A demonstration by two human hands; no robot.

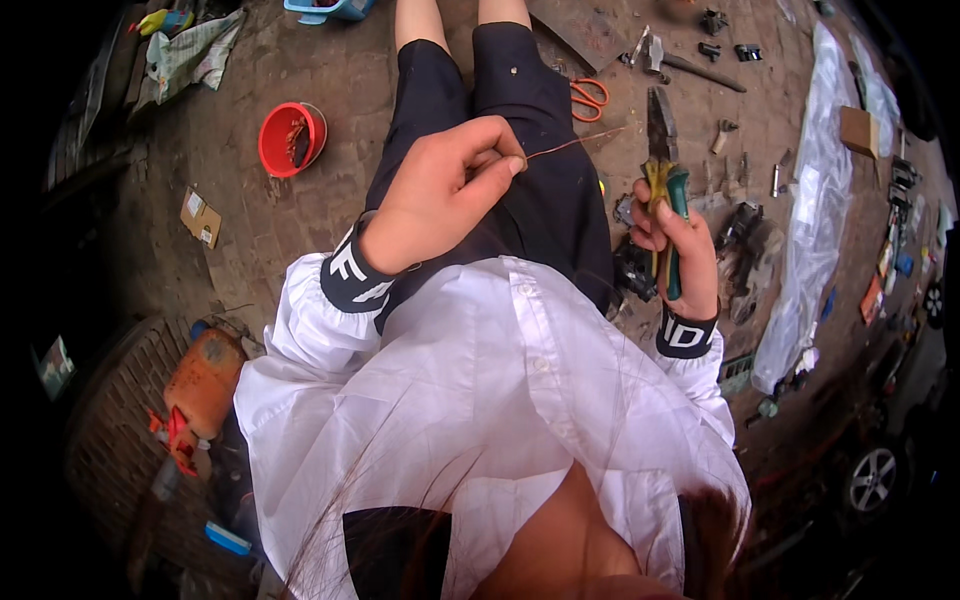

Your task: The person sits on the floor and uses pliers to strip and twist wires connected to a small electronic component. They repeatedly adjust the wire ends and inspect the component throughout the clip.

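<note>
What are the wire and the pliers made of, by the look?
Wire: thin reddish-brown strand, probably bare copper. Pliers: dark, dull metal head, likely steel; handles in green, seemingly plastic or rubber sleeves. Left hand pinches the wire; right hand grips the handles.

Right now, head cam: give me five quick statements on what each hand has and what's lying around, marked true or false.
1. The left hand pinches a thin copper-coloured wire. True.
2. The right hand holds orange scissors. False: it holds pliers with a green and yellow grip; the orange scissors lie on the ground beyond the knees.
3. The red bucket stands on the ground to the person's left. True.
4. The pliers' jaws are clamped on the wire. False: the wire's end shows just short of the jaws, apart from them.
5. A clear plastic sheet lies on the right, among scattered metal parts. True.
</note>
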